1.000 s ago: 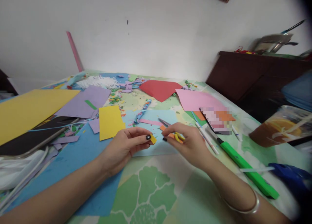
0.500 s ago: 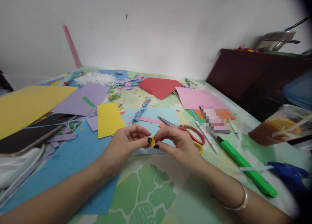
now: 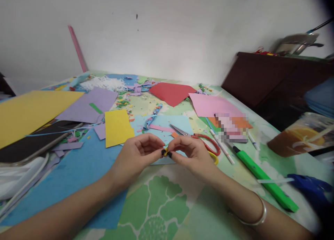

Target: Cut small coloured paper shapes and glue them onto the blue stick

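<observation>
Between the fingertips of both hands is a small piece of yellow paper (image 3: 166, 151), mostly covered by the thumbs. My left hand (image 3: 139, 151) pinches it from the left. From the other side my right hand (image 3: 191, 153) pinches it too, thumb and fingers closed. Both hands are over the near edge of a light blue sheet (image 3: 180, 122). Scissors (image 3: 200, 137) with red and yellow handles lie just beyond my right hand. A yellow paper rectangle (image 3: 118, 128) rests beyond my left hand, and a rolled blue paper strip (image 3: 153, 116) lies further back.
Coloured sheets, including red (image 3: 172, 93), pink (image 3: 215, 105) and purple (image 3: 90, 106), cover the table with paper scraps. A phone (image 3: 39, 142) lies at left. At right are a green marker (image 3: 263, 177), a cup of drink (image 3: 294, 139) and a blue object (image 3: 310, 187).
The yellow paper piece shows less now, as my thumbs have come closer together over it. Both hands have otherwise hardly moved, and the view has shifted slightly.
</observation>
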Demonstrator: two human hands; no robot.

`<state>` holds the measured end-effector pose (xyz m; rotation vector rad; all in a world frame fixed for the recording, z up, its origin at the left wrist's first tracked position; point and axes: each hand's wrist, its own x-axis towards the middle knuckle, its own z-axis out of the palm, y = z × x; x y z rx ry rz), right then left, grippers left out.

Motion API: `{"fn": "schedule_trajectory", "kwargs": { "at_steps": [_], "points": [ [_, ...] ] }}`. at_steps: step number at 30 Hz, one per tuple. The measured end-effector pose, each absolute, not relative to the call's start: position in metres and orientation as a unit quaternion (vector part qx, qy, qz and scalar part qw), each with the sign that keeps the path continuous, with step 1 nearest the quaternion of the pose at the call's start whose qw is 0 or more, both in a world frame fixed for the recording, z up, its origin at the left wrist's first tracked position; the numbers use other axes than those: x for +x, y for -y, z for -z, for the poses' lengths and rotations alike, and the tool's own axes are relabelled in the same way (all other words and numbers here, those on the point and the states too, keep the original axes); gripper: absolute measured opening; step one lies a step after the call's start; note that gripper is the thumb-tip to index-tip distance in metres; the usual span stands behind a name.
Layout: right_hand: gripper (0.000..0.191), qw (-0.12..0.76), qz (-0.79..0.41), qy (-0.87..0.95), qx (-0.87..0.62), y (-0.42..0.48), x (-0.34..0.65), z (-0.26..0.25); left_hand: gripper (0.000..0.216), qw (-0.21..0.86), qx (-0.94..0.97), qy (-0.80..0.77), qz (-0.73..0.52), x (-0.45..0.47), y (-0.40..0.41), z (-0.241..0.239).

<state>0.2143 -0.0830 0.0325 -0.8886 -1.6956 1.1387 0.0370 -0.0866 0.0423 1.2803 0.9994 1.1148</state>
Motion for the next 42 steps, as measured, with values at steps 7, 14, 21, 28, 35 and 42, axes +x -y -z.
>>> {"fn": "schedule_trajectory", "kwargs": {
  "at_steps": [7, 14, 21, 28, 35, 42],
  "points": [
    [0.004, 0.455, -0.485, 0.645, -0.376, 0.0827, 0.2136, -0.0336, 0.010, 0.509, 0.599, -0.403, -0.469, 0.0387, 0.0913, -0.0441],
    [0.006, 0.455, -0.502, 0.632, -0.376, 0.0833, 0.2124, -0.0342, 0.005, 0.480, 0.614, -0.421, -0.464, 0.0394, 0.0907, -0.0426],
    [0.006, 0.458, -0.503, 0.632, -0.371, 0.0839, 0.2114, -0.0341, 0.004, 0.469, 0.618, -0.433, -0.459, 0.0405, 0.0895, -0.0430],
    [0.011, 0.469, -0.505, 0.628, -0.362, 0.0853, 0.2102, -0.0343, 0.005, 0.478, 0.611, -0.434, -0.458, 0.0409, 0.0883, -0.0435],
    [0.007, 0.465, -0.504, 0.635, -0.355, 0.0851, 0.2102, -0.0342, 0.004, 0.504, 0.596, -0.422, -0.462, 0.0399, 0.0891, -0.0438],
    [0.006, 0.470, -0.494, 0.646, -0.343, 0.0852, 0.2103, -0.0337, 0.008, 0.525, 0.597, -0.412, -0.446, 0.0381, 0.0874, -0.0457]
  ]
}}
